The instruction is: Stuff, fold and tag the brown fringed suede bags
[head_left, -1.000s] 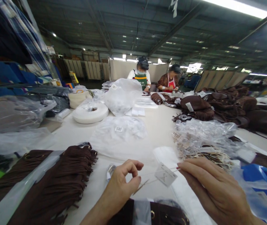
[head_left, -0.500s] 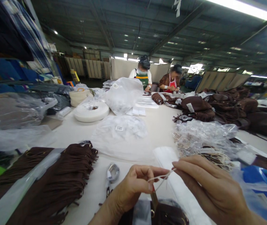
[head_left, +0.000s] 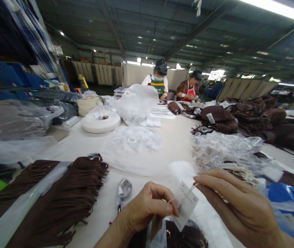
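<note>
A pale hang tag (head_left: 190,204) with a thin white string hangs between my two hands in the head view. My left hand (head_left: 150,206) is closed, thumb and forefinger pinching the string beside the tag. Close above the tag's upper end, my right hand (head_left: 236,201) pinches the string between its fingertips, the other fingers stretched out. Below my left hand dangles a small brown strip (head_left: 156,225), partly hidden. Under both hands lies a dark brown bag (head_left: 185,236) with brass eyelets, cut off by the frame's lower edge and partly wrapped in pale material.
Fringed brown bags (head_left: 82,193) lie at left, a wrapped metal ring (head_left: 124,189) beside them. Clear plastic bags (head_left: 136,148) and a white roll (head_left: 100,123) are farther back. A blue object (head_left: 289,203) and brown bags (head_left: 219,117) are at right. Two people work beyond.
The pale tag has come into view between my hands, where only looped string showed before. My right hand has shifted slightly right; the left fingers have curled in.
</note>
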Demonstrator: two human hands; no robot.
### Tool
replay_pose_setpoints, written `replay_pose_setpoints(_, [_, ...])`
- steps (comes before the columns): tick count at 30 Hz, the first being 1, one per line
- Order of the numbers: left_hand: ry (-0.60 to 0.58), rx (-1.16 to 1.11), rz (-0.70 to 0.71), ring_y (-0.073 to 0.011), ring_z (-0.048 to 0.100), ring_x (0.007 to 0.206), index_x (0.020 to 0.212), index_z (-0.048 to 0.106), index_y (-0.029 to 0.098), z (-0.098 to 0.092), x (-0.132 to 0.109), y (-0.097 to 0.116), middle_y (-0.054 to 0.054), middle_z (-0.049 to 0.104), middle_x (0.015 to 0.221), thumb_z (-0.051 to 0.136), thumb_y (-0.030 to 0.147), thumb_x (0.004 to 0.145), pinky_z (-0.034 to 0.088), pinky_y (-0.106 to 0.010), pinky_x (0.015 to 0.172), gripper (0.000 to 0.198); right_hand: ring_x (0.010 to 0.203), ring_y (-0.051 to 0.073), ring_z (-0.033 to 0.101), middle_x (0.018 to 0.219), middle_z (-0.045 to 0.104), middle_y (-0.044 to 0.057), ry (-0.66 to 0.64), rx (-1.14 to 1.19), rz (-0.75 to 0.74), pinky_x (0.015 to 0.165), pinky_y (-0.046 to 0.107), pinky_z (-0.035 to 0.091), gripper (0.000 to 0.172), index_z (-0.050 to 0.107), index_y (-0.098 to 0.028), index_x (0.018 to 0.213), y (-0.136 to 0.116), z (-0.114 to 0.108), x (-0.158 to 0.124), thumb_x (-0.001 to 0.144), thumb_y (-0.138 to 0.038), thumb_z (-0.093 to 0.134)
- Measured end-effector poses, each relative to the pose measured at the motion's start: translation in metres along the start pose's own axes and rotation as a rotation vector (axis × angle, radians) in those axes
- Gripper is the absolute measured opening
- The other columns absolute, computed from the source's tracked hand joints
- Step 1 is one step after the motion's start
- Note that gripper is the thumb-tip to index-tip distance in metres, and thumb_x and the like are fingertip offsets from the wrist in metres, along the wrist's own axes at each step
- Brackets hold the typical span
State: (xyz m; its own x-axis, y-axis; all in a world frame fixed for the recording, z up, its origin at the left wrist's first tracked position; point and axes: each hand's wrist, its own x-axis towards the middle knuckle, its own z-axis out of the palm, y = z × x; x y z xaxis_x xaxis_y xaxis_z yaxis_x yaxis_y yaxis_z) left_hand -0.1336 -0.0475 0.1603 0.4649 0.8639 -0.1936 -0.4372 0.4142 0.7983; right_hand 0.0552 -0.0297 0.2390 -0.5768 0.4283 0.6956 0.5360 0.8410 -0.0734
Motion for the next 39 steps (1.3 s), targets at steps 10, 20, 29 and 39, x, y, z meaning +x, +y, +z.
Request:
replay_pose_setpoints(10, [0.058,-0.049,0.092,-0.0125,0.055,0.057,0.078,0.069,0.009,-0.012,0.006,-0.014,-0.008,0.068,0.072,0.078,0.027,0.049,0.038,-0.022,0.055,0.036,0.067,0.011,0.063,0.077,0.066,0.004,0.001,-0.061,-0.018,0.058,0.018,0.052,0.014,0.06,-0.02,0.093,0.002,-0.007,-0.001,0.086,-0.015,0.05])
replay_pose_setpoints(20, [0.125,0.208,0.039,-0.017,0.059,0.071,0.084,0.069,0.01,-0.023,0.007,-0.03,-0.008,0.069,0.078,0.078,0.026,0.051,0.042,-0.027,0.069,0.038,0.072,0.012,0.063,0.083,0.064,0.004,0.078,-0.195,0.06,0.065,0.019,0.05,0.011,0.059,-0.019,0.094,0.004,-0.011,-0.003,0.086,-0.016,0.051])
replay_pose_setpoints(29, [0.322,0.746,0.125,-0.0264,0.056,0.099,0.054,0.061,0.016,-0.023,0.003,-0.025,-0.012,0.062,0.11,0.067,0.023,0.057,0.039,-0.035,0.084,0.01,0.069,0.01,0.062,0.079,0.065,0.003,0.03,-0.131,0.029,0.064,0.016,0.049,0.01,0.059,-0.019,0.091,0.005,-0.008,0.005,0.086,-0.015,0.051])
replay_pose_setpoints(39, [0.338,0.805,0.49,-0.0118,0.053,0.067,0.089,0.068,0.021,0.027,-0.008,0.026,0.001,0.066,0.077,0.06,0.016,0.069,0.04,-0.022,0.065,0.022,0.068,0.012,0.061,0.077,0.066,0.005,-0.095,0.014,-0.079,0.059,0.02,0.049,0.018,0.063,-0.018,0.092,0.001,0.019,0.001,0.086,-0.01,0.048])
